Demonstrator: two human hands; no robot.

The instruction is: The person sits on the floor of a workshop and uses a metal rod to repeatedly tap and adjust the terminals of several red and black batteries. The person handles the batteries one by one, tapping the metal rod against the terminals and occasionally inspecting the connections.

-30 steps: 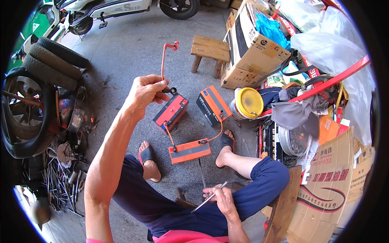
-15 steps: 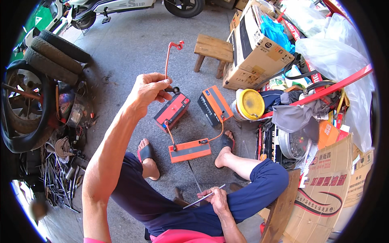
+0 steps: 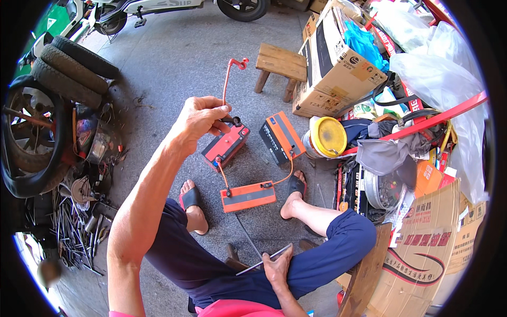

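Note:
My left hand (image 3: 203, 119) pinches a short red cable (image 3: 227, 84) above a red battery (image 3: 226, 147). Its upper end has a red cap; a black cap lies by the fingertips, close to the battery's far corner. In my lap, my right hand (image 3: 278, 270) is closed around the crossbar of a T-handle wrench (image 3: 247, 233), whose dark shaft points away toward an orange battery (image 3: 248, 198). A third, orange-and-black battery (image 3: 281, 138) stands farther right. Short orange cables link the nearest battery to the other two.
A yellow-lidded bucket (image 3: 330, 137), cardboard box (image 3: 338, 68) and small wooden stool (image 3: 282, 61) stand to the right. Tyres (image 3: 68, 68) and scattered metal tools (image 3: 79, 232) lie at left. A parked scooter (image 3: 158, 8) is at the back. My sandalled feet flank the nearest battery.
My right hand has shifted slightly and changed its hold on the wrench's crossbar; the shaft leans a little more to the left. My left hand keeps the cable nearly in place.

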